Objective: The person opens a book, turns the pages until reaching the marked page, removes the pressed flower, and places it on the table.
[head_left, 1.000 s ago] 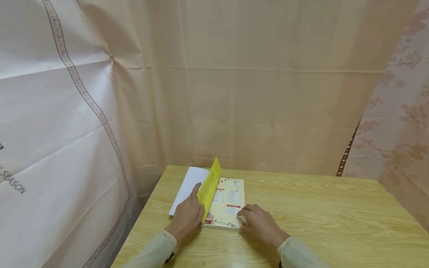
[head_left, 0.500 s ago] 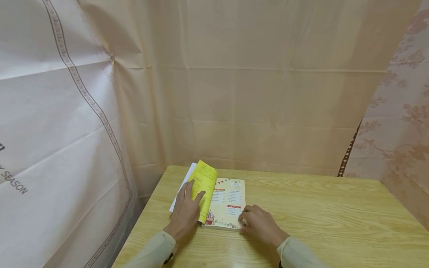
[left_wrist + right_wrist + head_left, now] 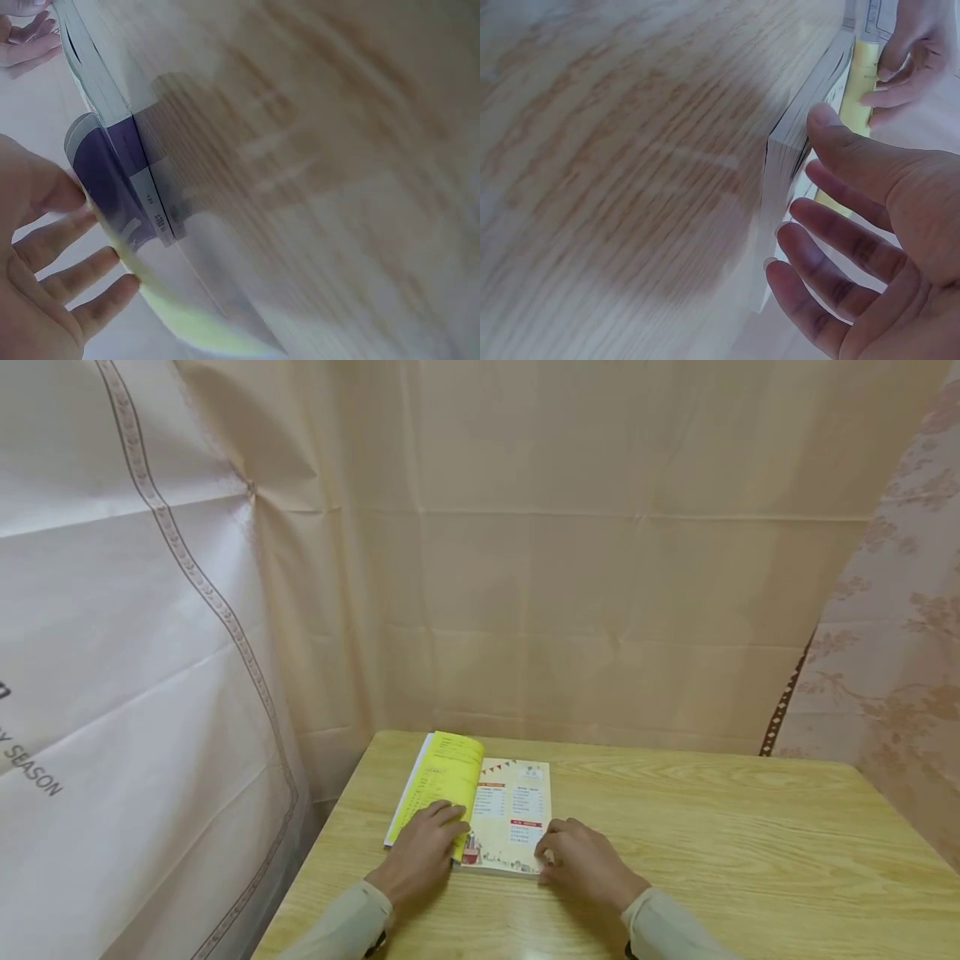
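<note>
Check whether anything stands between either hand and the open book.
Nothing visible does. The left hand rests on the yellow page, and the right hand is at the near right corner of the book, with no object between.

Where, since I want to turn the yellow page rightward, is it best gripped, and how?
Probably by the far end of its left edge, coming from the left with a pinch: the yellow page is uncovered there, while its right side curves into the book. A white page shows beyond that edge, so catch only yellow.
</note>
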`<action>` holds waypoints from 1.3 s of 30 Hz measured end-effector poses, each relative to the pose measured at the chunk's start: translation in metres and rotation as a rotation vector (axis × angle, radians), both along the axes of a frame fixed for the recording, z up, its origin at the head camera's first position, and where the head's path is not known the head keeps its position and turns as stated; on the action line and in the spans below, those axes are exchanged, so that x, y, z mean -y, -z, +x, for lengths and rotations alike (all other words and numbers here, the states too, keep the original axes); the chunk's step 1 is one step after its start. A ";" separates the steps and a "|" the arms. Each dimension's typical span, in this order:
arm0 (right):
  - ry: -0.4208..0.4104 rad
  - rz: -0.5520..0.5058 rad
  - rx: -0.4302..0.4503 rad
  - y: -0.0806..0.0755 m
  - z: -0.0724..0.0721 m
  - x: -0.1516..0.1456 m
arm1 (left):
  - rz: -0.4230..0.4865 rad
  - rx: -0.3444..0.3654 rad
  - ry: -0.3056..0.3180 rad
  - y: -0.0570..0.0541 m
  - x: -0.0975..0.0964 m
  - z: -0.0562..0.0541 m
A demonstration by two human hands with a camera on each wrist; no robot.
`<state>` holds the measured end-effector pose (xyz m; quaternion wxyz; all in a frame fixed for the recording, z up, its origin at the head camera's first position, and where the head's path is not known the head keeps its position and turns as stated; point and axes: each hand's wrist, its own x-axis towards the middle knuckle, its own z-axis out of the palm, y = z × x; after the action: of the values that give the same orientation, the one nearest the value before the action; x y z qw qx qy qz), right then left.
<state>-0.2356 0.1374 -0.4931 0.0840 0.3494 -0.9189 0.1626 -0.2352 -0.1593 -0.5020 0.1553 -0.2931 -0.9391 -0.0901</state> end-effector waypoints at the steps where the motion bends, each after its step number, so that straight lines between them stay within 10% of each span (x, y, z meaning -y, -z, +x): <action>1: -0.003 0.000 0.002 0.000 -0.001 0.000 | 0.001 -0.014 0.004 0.000 0.000 0.000; 13: -0.056 0.000 0.058 -0.002 -0.006 -0.001 | -0.020 -0.024 0.014 0.004 0.001 0.000; 28: -0.079 0.013 -0.116 -0.006 -0.004 0.001 | -0.062 -0.023 0.037 0.007 -0.006 -0.002; 39: -0.063 -0.028 -0.184 -0.010 -0.004 0.004 | -0.093 0.190 -0.082 0.005 -0.012 0.000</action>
<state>-0.2393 0.1338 -0.4834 0.1679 0.3905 -0.8934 0.1452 -0.2349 -0.1469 -0.5067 0.0554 -0.2516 -0.9639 -0.0674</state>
